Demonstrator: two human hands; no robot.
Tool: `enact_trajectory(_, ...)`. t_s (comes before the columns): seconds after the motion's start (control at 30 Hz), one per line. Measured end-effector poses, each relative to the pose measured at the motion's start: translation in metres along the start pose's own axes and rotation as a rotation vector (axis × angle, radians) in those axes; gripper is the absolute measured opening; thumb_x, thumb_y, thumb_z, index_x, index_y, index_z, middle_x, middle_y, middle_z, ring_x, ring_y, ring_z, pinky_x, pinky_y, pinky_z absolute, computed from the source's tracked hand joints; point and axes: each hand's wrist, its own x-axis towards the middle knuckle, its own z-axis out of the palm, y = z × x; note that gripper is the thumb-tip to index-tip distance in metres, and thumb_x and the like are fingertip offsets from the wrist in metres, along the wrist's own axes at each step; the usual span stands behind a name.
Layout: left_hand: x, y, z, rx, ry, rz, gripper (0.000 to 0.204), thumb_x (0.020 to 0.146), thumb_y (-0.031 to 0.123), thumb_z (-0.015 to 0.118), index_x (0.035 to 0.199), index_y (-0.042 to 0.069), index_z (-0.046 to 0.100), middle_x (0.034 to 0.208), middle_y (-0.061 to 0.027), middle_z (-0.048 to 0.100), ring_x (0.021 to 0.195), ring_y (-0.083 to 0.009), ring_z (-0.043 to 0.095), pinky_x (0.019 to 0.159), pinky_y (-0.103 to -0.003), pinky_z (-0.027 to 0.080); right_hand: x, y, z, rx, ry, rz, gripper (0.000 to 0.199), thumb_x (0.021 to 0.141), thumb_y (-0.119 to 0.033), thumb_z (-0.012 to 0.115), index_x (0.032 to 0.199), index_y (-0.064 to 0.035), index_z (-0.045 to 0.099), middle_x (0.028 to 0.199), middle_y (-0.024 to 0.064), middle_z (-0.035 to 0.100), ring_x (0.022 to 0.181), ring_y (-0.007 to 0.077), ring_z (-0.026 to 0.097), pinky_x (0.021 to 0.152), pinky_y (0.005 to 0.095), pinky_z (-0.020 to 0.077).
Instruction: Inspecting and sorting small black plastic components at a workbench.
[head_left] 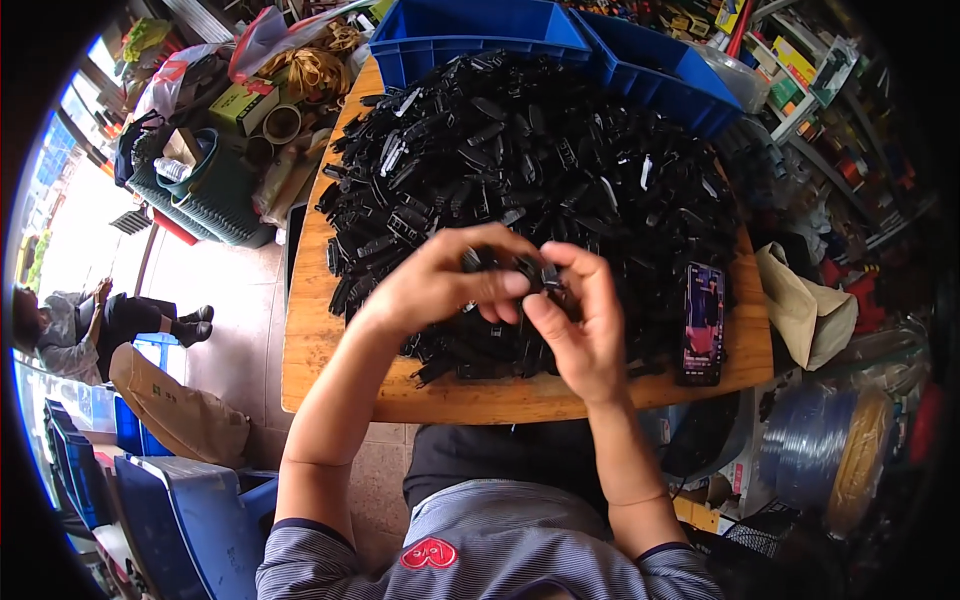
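Both of my hands meet over the front part of a large heap of small black plastic parts (500,150) on the wooden table (330,365). My left hand (450,275) is closed, with a small black plastic part (548,278) between thumb and fingers. Thumb and fingertips of my right hand (583,325) pinch the same piece from the other side. Fingers cover much of it, and slight blur hides its exact shape; I cannot tell whether it is one piece or two joined. Some parts in the heap have shiny, pale-looking faces.
Two blue plastic bins (480,50) (665,75) stand behind the heap. A phone with a lit screen (703,320) lies at the table's right. Beige cloth (812,305) and wrapped spools (825,450) are further right. At left, a person (90,320) sits near stacked dark baskets (215,195).
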Motion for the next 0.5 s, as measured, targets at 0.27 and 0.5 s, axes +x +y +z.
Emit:
enact_trajectory(0.27,0.002,-0.013,0.004,-0.020,-0.093,0.114,0.036,0.079,0.010,0.065,0.111,-0.003,0.058,0.102,-0.0068,0.058,0.098,-0.0197,0.055,0.090,-0.030,0.041,-0.002,-0.008,0.003,0.098,-0.021,0.110,0.027,0.086,-0.008,0.060,0.109,-0.0017,0.047,0.088,0.0011,0.055,0.077,0.0049,0.051,0.070,0.0189,0.0431)
enact_trajectory(0.5,0.003,-0.016,0.021,0.518,0.121,0.459,0.047,0.077,0.005,0.066,0.120,0.002,0.051,0.102,-0.0143,0.063,0.092,-0.0188,0.062,0.079,-0.032,0.047,-0.001,-0.016,-0.012,0.054,0.022,0.159,0.023,0.091,-0.014,0.055,0.107,-0.0018,0.046,0.078,-0.0004,0.052,0.069,0.0045,0.046,0.062,0.0189,0.0395)
